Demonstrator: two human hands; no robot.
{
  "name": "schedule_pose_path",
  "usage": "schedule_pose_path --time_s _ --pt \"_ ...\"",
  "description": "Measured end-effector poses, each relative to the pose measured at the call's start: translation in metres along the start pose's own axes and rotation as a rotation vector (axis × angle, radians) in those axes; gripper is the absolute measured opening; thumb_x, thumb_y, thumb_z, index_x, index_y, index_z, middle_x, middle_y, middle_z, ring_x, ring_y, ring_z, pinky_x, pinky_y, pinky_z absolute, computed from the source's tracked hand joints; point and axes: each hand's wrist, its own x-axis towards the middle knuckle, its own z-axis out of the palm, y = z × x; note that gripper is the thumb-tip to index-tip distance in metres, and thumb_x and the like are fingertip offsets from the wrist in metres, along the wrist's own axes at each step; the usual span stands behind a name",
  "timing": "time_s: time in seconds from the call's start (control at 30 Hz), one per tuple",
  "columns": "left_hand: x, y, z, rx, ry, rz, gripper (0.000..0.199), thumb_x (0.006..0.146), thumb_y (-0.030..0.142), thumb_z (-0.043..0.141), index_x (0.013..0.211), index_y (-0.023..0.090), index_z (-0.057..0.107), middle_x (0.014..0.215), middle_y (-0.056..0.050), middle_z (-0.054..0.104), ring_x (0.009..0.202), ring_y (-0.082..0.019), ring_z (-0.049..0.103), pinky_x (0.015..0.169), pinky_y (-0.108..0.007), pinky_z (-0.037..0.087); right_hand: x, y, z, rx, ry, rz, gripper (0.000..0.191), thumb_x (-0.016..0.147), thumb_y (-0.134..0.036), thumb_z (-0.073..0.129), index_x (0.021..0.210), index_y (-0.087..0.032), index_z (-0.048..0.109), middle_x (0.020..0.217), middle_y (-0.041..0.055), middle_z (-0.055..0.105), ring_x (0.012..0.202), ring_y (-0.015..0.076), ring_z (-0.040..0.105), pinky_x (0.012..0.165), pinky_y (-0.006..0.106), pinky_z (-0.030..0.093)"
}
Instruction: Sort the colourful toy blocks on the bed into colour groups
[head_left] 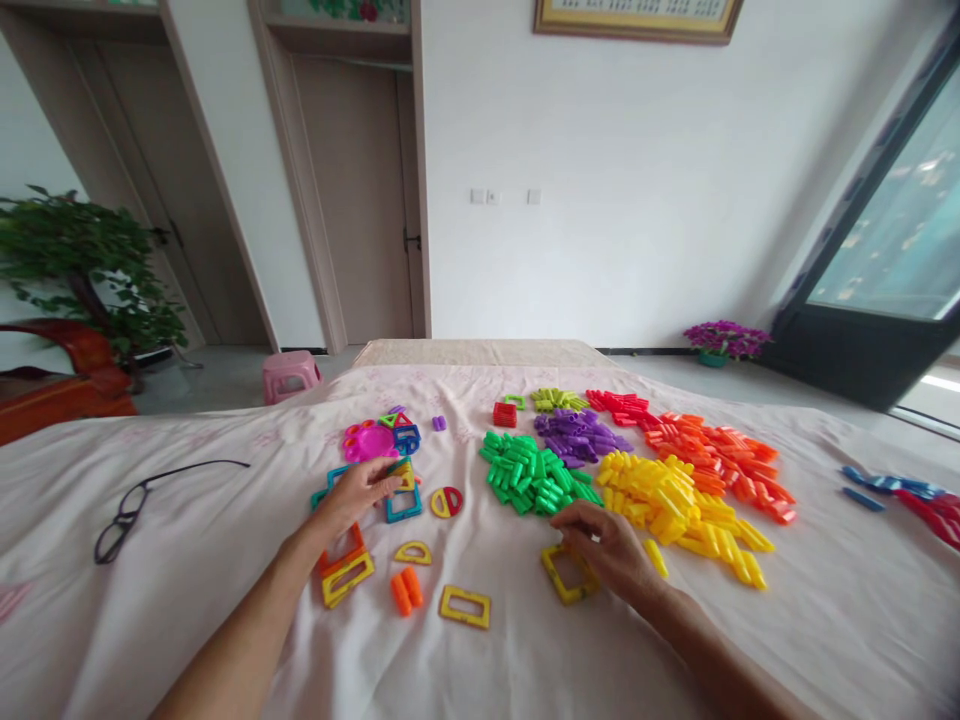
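My left hand [367,490] is closed, its fingertips on a yellow magnetic tile [403,477] over a blue square tile [405,508]. My right hand [611,545] has curled fingers at the top right edge of a yellow square magnetic tile [555,580]; part of that tile is hidden under the hand. Under my left wrist lie an orange tile [352,540] and a yellow rectangular tile [349,580]. Between the hands are a yellow half-round tile [413,552], a red-and-yellow round pair [447,502], orange tubes [407,591] and another yellow rectangular tile [465,607].
Piles of green [532,475], purple [577,435], yellow [660,490] and orange-red tubes [720,450] spread behind and beside my right hand. A pink flower-shaped piece [369,440] lies beyond my left hand. Black-framed glasses [124,520] rest on the cloth [225,520] at left.
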Motion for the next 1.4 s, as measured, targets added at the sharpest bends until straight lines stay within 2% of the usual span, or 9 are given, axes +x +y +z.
schedule_pose_path --time_s 0.17,0.33,0.43,0.57,0.73,0.9,1.13,1.3,1.4 --pt "-0.008 0.013 0.007 -0.342 -0.042 -0.061 0.050 0.072 0.042 0.081 0.114 0.016 0.069 0.099 -0.011 0.076 0.075 -0.016 0.069 0.065 -0.025 0.053 0.004 -0.011 0.000 -0.018 0.109 -0.056 0.022 0.086 -0.037 0.055 0.085 -0.023 0.073 0.087 0.0078 0.071 0.082 0.0242 0.065 0.076 0.037 0.052" --pt "-0.015 0.018 0.019 -0.492 -0.084 -0.097 0.052 0.070 0.032 0.085 0.117 0.018 0.066 0.102 -0.010 0.075 0.083 -0.018 0.072 0.066 -0.024 0.056 0.028 -0.056 0.015 0.048 0.047 -0.145 0.018 0.085 -0.031 0.058 0.088 -0.024 0.074 0.087 0.0067 0.070 0.081 0.0220 0.063 0.074 0.034 0.051" --pt "-0.014 0.014 0.024 -0.531 -0.073 -0.092 0.052 0.074 0.031 0.082 0.121 0.019 0.063 0.112 -0.011 0.073 0.091 -0.020 0.073 0.072 -0.025 0.057 0.047 -0.083 0.043 0.281 -0.029 -0.074 0.023 0.081 -0.032 0.065 0.100 -0.021 0.072 0.093 0.0064 0.070 0.077 0.0187 0.061 0.068 0.032 0.051" --pt "-0.012 0.011 0.034 -0.544 -0.035 -0.023 0.047 0.078 0.032 0.079 0.119 0.020 0.059 0.113 -0.009 0.073 0.096 -0.023 0.073 0.081 -0.031 0.058 0.067 -0.104 0.094 0.649 -0.094 0.064 0.059 0.071 -0.045 0.078 0.121 -0.020 0.063 0.126 0.0127 0.061 0.086 0.0203 0.064 0.066 0.032 0.054" --pt "-0.014 0.015 0.043 -0.453 -0.038 0.033 0.036 0.077 0.030 0.079 0.106 0.021 0.060 0.106 -0.005 0.073 0.098 -0.020 0.071 0.086 -0.031 0.056 0.077 -0.105 0.138 0.650 0.040 -0.029 0.067 0.069 -0.047 0.082 0.126 -0.021 0.058 0.119 0.0115 0.060 0.086 0.0205 0.064 0.073 0.036 0.056" --pt "-0.019 0.024 0.043 -0.387 -0.170 -0.020 0.035 0.077 0.033 0.078 0.103 0.019 0.061 0.108 -0.007 0.072 0.101 -0.021 0.069 0.091 -0.034 0.053 0.081 -0.093 0.137 0.372 0.212 -0.186 0.037 0.079 -0.024 0.072 0.115 -0.022 0.063 0.104 0.0067 0.062 0.086 0.0189 0.063 0.074 0.032 0.056" --pt "-0.020 0.023 0.045 -0.302 -0.123 -0.116 0.046 0.079 0.046 0.073 0.111 0.017 0.056 0.102 -0.009 0.071 0.086 -0.022 0.072 0.085 -0.038 0.055 0.075 -0.093 0.134 0.150 0.221 -0.356 0.041 0.074 -0.007 0.067 0.113 -0.021 0.063 0.104 0.0066 0.063 0.090 0.0186 0.062 0.081 0.032 0.053" --pt "-0.022 0.026 0.046 -0.275 -0.165 -0.129 0.049 0.081 0.041 0.071 0.119 0.015 0.056 0.107 -0.011 0.072 0.088 -0.024 0.073 0.086 -0.040 0.055 0.076 -0.092 0.135 0.225 0.173 -0.371 0.036 0.074 -0.010 0.070 0.109 -0.022 0.069 0.101 0.0057 0.067 0.091 0.0185 0.063 0.082 0.031 0.052" --pt "-0.021 0.027 0.042 -0.296 -0.171 -0.142 0.050 0.080 0.038 0.071 0.121 0.015 0.058 0.104 -0.010 0.073 0.086 -0.024 0.073 0.083 -0.038 0.057 0.079 -0.088 0.136 0.439 0.115 -0.244 0.035 0.071 -0.018 0.075 0.106 -0.021 0.072 0.096 0.0049 0.070 0.085 0.0189 0.065 0.076 0.031 0.053"
